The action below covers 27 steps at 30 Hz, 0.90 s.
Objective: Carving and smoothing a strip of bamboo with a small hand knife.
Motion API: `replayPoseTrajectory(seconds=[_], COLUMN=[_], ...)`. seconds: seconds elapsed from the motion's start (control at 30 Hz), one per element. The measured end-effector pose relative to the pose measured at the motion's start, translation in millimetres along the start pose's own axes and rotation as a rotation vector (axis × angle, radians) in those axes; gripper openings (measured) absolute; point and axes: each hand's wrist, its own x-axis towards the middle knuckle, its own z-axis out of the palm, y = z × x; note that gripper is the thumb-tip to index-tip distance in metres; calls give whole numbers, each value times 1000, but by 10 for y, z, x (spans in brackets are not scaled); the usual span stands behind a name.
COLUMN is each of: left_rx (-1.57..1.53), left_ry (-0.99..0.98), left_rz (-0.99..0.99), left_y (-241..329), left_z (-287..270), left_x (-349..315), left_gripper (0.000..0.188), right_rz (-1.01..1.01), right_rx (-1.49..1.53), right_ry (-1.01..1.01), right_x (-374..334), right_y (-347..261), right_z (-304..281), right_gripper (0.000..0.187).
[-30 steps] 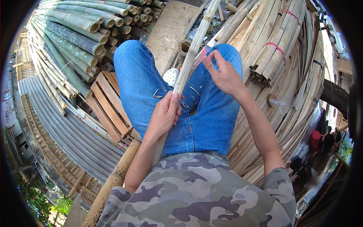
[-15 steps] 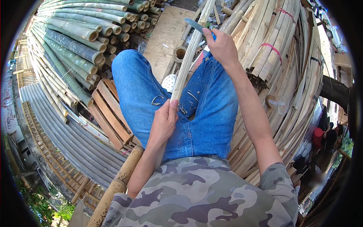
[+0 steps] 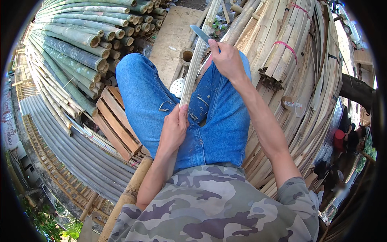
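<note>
My left hand point(image 3: 174, 126) is closed round the lower part of a long bamboo strip point(image 3: 196, 60), which runs away from me between my knees. Above my right knee, my right hand point(image 3: 229, 59) grips the handle of a knife point(image 3: 200, 34). The blade points up and to the left and lies across the strip; whether its edge touches the wood I cannot tell. Most of the handle is hidden in my fist. Thin shavings point(image 3: 202, 100) cling to my jeans point(image 3: 137, 80). Past the strip shows a white shoe with holes point(image 3: 177, 87).
Green bamboo poles point(image 3: 86, 38) are stacked at the far left, cut ends toward me. Split bamboo bundles point(image 3: 288, 48) tied with pink cord lie on the right. Beside my left leg are wooden slats point(image 3: 117, 121), and a thick bamboo pole point(image 3: 131, 187) passes near my left arm.
My right hand and the knife have come nearer along the strip and slightly left. My left hand has barely moved and keeps its hold.
</note>
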Motion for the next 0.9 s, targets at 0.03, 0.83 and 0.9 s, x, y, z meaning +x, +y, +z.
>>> replayPoseTrajectory(seconds=[0.03,0.83,0.9], left_rx=[-3,-220,-231], left_ry=[2,-50,-33], left_rz=[0,-126,-117], left_y=[-5,-73,-57], left_z=[8,-103,-102], left_x=[-1,47,69], left_gripper=[46,46,45], right_rz=[-10,225,260], right_rx=[-1,507,618], right_ry=[26,-127,-171], right_x=[-64,-647,-900], right_y=[21,89,-30], right_z=[20,-32,22], right_gripper=[55,32,30])
